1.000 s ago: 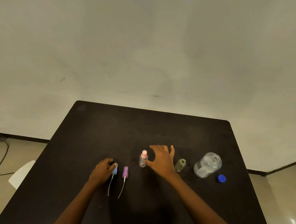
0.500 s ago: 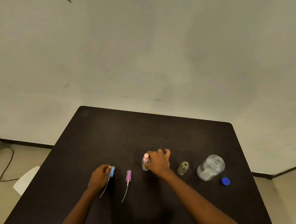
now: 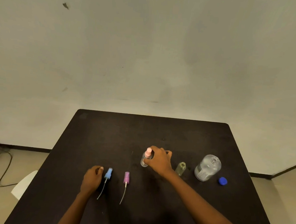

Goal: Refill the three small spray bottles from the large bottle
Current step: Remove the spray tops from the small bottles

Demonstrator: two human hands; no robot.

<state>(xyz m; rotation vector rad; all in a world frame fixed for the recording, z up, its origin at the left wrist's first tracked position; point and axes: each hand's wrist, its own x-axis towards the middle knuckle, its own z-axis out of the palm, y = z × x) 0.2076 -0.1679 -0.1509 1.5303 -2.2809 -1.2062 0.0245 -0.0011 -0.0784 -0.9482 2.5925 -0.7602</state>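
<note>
Right hand (image 3: 159, 162) is gripping the small clear spray bottle with a pink pump top (image 3: 144, 162), fingers curling round its shoulder and neck from the right side. The bottle is standing upright near the middle of the wide black bench (image 3: 142, 129), its long axis pointing straight up.

The large clear round bottle (image 3: 207, 168) is standing uncapped well to the right of that hand, so the right arm is sitting much nearer to it than the left. Between them, the small yellowish glass bottle (image 3: 181, 168) is standing open, just beside the right wrist. Only these two small bottles are showing.

The left hand (image 3: 91, 178) is resting on the bench with its fingers loosely curled and holding nothing, its thumb lying just beside the light blue spray head with a long dip tube (image 3: 108, 174). The purple spray head with its own dip tube (image 3: 126, 177) is lying parallel to it, a little to the right, both tubes trailing toward the person. The small dark blue screw cap (image 3: 223, 181) is sitting just right of the large bottle.

The pink top is probably coming off next; the idle left hand would be crossing rightward to reach it.
</note>
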